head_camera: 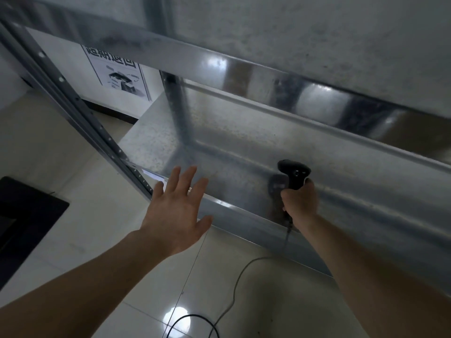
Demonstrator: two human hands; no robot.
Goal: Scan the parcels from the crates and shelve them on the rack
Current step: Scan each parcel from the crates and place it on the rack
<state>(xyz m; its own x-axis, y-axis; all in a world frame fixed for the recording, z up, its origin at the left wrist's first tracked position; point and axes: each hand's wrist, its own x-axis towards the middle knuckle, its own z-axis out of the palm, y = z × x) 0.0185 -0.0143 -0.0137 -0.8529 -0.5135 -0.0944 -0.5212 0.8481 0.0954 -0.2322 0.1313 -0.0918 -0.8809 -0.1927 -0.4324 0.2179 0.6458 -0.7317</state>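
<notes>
Galvanised steel fills the view: the rack (268, 142) shows a bare lower shelf, and no parcel is in sight. Above its front edge the left hand (175, 211) hovers flat with fingers spread, holding nothing. At the right, the right hand (301, 203) clenches a black barcode scanner (294, 174), its grey cable (234, 291) trailing over the tiled floor (97, 215).

I am seeing two bare forearms reaching in from the bottom edge, no sleeves showing on either. The left grip (174, 213) is wearing no glove, ring or watch. The right grip (301, 206) is likewise showing nothing worn at wrist or fingers.
</notes>
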